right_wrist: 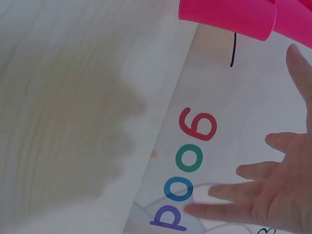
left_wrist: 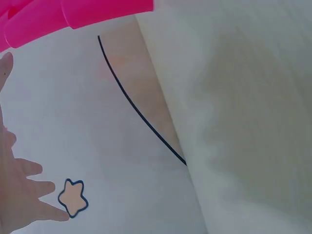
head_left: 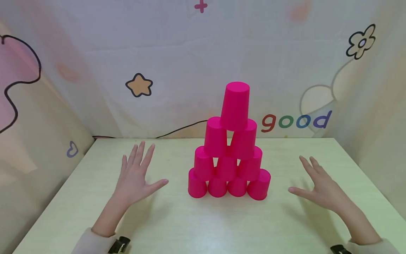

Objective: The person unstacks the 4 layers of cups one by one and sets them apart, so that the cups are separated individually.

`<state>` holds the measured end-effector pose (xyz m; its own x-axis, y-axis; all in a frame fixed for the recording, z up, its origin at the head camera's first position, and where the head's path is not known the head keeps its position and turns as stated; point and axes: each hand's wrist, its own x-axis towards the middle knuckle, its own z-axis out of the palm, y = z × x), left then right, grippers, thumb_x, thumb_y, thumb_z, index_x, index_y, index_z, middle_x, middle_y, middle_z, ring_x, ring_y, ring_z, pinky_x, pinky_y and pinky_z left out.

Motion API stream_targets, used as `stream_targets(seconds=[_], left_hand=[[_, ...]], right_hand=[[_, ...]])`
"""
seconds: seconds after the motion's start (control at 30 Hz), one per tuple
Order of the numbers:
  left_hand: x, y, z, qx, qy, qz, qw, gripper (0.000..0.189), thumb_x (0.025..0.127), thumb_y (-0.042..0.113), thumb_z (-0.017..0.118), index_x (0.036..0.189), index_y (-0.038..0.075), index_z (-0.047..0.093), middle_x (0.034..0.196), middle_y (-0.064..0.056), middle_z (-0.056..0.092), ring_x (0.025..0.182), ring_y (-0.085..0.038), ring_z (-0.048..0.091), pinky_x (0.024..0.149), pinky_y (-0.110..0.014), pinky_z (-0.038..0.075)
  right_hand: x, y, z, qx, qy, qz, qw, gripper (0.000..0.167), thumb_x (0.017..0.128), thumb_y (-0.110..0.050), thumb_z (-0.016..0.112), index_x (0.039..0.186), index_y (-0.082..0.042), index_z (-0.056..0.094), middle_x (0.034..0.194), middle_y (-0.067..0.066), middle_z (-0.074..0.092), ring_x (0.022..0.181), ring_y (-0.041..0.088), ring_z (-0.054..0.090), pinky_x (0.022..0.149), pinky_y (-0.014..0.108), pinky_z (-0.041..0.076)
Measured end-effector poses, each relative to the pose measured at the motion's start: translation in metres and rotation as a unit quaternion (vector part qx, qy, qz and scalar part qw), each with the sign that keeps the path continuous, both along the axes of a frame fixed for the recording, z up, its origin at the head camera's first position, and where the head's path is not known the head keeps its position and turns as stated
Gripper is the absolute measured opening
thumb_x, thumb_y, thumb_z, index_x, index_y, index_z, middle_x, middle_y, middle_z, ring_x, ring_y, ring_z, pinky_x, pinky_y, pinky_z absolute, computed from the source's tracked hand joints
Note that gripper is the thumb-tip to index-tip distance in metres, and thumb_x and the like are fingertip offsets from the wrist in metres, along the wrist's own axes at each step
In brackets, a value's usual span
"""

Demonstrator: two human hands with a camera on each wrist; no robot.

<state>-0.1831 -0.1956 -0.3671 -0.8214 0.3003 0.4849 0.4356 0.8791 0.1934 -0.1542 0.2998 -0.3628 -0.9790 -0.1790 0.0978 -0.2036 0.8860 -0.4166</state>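
The spread right grip (right_wrist: 282, 190) shows with pink cups (right_wrist: 229, 17) and coloured lettering (right_wrist: 181, 179).

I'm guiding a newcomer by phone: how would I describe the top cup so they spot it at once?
On the pale table stands a four-row pyramid of upside-down bright pink cups. Follow it upward to its peak, where the top cup straddles the two cups of the row beneath. It alone has a row to itself and carries no other cup.

Soft light, pale glare and blurry-edged shadows on the table (head_left: 222, 225)
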Motion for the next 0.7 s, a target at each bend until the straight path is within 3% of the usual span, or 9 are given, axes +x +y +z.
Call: stream_targets(seconds=[0.23, 0.43, 0.57, 0.7], left_hand=[[-0.002, 0.021, 0.020, 0.040, 0.048, -0.048, 0.9968, 0.092, 0.076, 0.068, 0.050, 0.146, 0.017, 0.017, 0.149, -0.013, 0.018, 0.133, -0.034, 0.019, 0.100, -0.064, 0.015], [-0.004, 0.039, 0.037, 0.074, 0.090, -0.090, 0.9891, 0.089, 0.080, 0.071, 0.035, 0.144, 0.011, 0.023, 0.144, -0.014, 0.028, 0.129, -0.032, 0.028, 0.100, -0.059, 0.023], [-0.004, 0.048, 0.050, 0.108, 0.089, -0.114, 0.9836, 0.083, 0.081, 0.059, 0.051, 0.142, 0.008, 0.028, 0.142, -0.013, 0.033, 0.128, -0.029, 0.032, 0.098, -0.054, 0.031], [-0.006, 0.061, 0.065, 0.148, 0.057, -0.137, 0.9779, 0.080, 0.076, 0.034, 0.067, 0.142, 0.011, 0.028, 0.142, -0.009, 0.034, 0.128, -0.024, 0.033, 0.096, -0.052, 0.035]], right_hand=[[-0.003, -0.011, 0.001, -0.078, -0.017, 0.041, 0.9959, 0.090, 0.076, -0.037, 0.071, 0.142, -0.001, 0.022, 0.140, 0.032, 0.023, 0.123, 0.052, 0.026, 0.087, 0.067, 0.030], [-0.008, -0.025, -0.002, -0.153, -0.066, 0.050, 0.9847, 0.078, 0.080, -0.035, 0.069, 0.141, -0.005, 0.030, 0.139, 0.025, 0.032, 0.116, 0.051, 0.040, 0.075, 0.050, 0.050], [-0.012, -0.034, -0.007, -0.196, -0.094, 0.058, 0.9744, 0.074, 0.082, -0.029, 0.068, 0.141, -0.006, 0.030, 0.139, 0.024, 0.032, 0.116, 0.048, 0.042, 0.073, 0.045, 0.052], [-0.016, -0.041, -0.010, -0.220, -0.110, 0.068, 0.9669, 0.073, 0.082, -0.024, 0.068, 0.140, -0.004, 0.030, 0.140, 0.024, 0.031, 0.116, 0.047, 0.042, 0.074, 0.043, 0.052]])
